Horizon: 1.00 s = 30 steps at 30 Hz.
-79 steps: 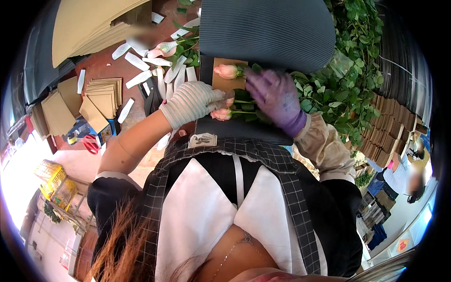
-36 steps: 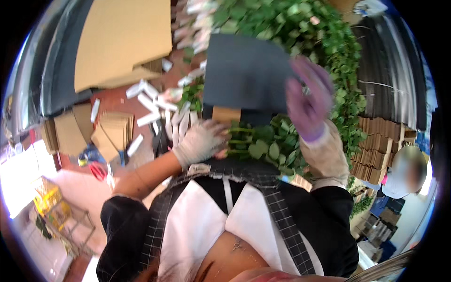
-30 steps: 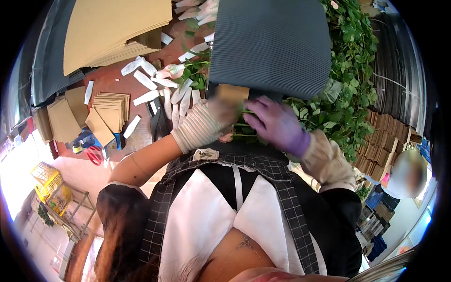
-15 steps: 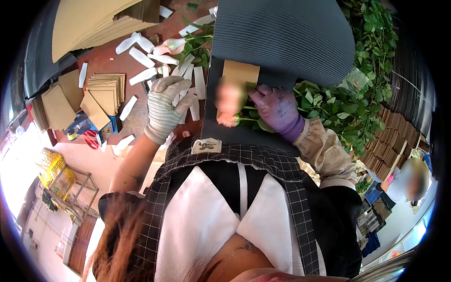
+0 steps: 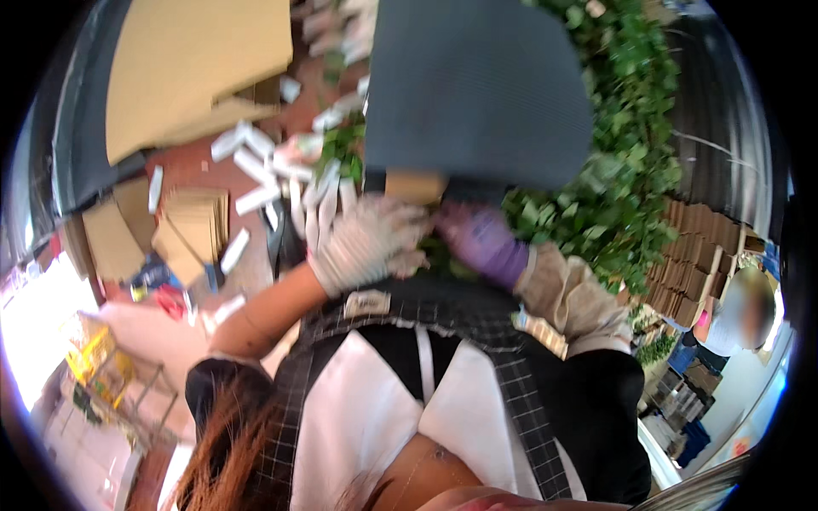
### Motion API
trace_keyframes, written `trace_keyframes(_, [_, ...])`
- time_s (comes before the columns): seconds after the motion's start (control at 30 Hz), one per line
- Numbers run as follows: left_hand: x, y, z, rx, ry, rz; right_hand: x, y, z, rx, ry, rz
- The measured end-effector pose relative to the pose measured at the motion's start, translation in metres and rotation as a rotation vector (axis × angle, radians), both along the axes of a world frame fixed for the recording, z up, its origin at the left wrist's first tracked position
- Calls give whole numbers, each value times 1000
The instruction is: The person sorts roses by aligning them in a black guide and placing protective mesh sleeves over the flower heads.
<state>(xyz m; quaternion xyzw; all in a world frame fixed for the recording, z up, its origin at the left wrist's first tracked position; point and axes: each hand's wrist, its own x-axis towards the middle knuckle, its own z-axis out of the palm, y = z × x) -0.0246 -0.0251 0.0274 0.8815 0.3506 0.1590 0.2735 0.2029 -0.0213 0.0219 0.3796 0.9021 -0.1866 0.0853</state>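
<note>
My left hand (image 5: 372, 243), in a pale knitted glove, reaches across where rose blooms lay, on the dark work surface. Its fingers are smeared by motion, so their grip is unclear, and the blooms are hidden beneath it. Beside it, fingertips nearly meeting, my right hand (image 5: 481, 243) in a purple glove is closed around rose stems, which it mostly covers. Green leaves (image 5: 436, 258) show between the two hands. Just beyond them lies a brown cardboard piece (image 5: 415, 186), partly under a dark corrugated sheet (image 5: 473, 94).
White mesh flower sleeves (image 5: 253, 163) lie scattered on the reddish table, left of the sheet. Cardboard pieces (image 5: 194, 226) are stacked farther left, below a large cardboard sheet (image 5: 200, 77). Leafy stems (image 5: 588, 226) are heaped along the right. Another person (image 5: 731, 319) is at the far right.
My left hand has moved right, from beside the sleeves to over the blooms, covering them. My right hand stays near the stems. The whole view has shifted and blurred.
</note>
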Motion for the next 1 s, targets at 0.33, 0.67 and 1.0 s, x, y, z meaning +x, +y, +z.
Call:
trace_keyframes(0.33, [8, 5, -11, -21, -25, -69, 34, 184, 71, -90, 541, -397])
trace_keyframes(0.67, [1, -8, -32, 6, -19, -65, -47, 298, 104, 667, -42, -358])
trace_keyframes(1.0, [4, -5, -29, -37, -18, -52, -27, 305, 47, 692, -217, -217])
